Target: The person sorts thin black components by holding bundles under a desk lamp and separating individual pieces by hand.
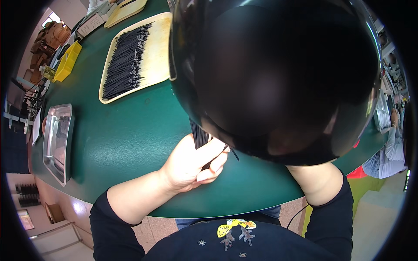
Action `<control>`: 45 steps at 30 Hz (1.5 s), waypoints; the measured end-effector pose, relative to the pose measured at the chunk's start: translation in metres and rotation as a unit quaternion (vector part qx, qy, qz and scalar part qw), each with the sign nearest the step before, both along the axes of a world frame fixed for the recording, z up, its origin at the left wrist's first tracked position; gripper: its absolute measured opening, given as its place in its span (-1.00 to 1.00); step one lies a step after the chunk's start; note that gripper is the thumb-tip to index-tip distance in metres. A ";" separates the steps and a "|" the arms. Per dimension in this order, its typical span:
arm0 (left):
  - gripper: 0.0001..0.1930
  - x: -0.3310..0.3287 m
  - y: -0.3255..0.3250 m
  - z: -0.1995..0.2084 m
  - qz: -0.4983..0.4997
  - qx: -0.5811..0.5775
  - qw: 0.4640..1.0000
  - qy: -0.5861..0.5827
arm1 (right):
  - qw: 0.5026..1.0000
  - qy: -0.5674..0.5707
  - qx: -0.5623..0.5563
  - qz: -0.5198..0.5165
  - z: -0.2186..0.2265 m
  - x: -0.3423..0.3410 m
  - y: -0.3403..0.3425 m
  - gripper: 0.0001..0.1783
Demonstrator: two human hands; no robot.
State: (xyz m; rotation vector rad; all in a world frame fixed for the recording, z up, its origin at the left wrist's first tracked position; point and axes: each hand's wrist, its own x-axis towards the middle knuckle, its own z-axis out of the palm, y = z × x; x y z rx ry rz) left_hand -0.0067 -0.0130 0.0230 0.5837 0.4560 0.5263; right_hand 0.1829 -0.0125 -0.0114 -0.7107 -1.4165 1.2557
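My left hand [187, 163] is closed around a bundle of thin black wires [199, 135] above the near part of the green table. The bundle's upper part goes out of sight behind a large, shiny black dome-shaped thing [278, 82] that fills the upper right of the view. One short black end pokes out beside my left fingertips. Of my right arm only the forearm [320, 185] and wrist show; the hand itself is hidden behind the black dome, so its fingers and anything in them cannot be made out.
A cream tray [159, 71] with many black wires [126, 61] lies farther back on the green table [117, 139]. Left of it are a clear plastic tray [57, 143] and a yellow bin [68, 61]. Another tray [126, 11] and a person's sleeve [394, 150] show near the edges.
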 end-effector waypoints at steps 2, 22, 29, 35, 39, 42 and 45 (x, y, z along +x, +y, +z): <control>-0.74 0.000 0.000 0.000 -0.020 -0.016 0.999 -0.044 | 0.973 -0.186 0.136 -0.035 0.007 -0.001 0.000 -0.75; -0.65 0.000 0.004 0.002 -0.003 0.108 0.990 0.093 | 0.996 -0.085 0.003 -0.009 0.024 0.000 -0.003 -0.73; -0.64 -0.001 0.002 -0.010 -0.001 0.087 0.991 0.100 | 0.946 -0.289 0.125 -0.074 0.004 -0.003 0.002 -0.78; -0.67 0.002 0.002 -0.001 0.030 0.084 0.987 0.137 | 0.998 0.028 -0.043 -0.025 0.001 -0.001 -0.002 -0.79; -0.69 0.000 0.000 -0.002 0.041 0.116 0.982 0.146 | 0.993 -0.059 -0.086 0.050 0.017 0.008 0.002 -0.76; -0.70 -0.001 -0.001 -0.003 0.046 0.119 0.986 0.111 | 1.000 -0.019 0.010 -0.017 -0.001 0.008 0.004 -0.75; -0.71 0.000 0.001 -0.002 0.047 0.132 0.983 0.119 | 0.998 -0.023 0.026 -0.055 -0.006 0.008 0.000 -0.74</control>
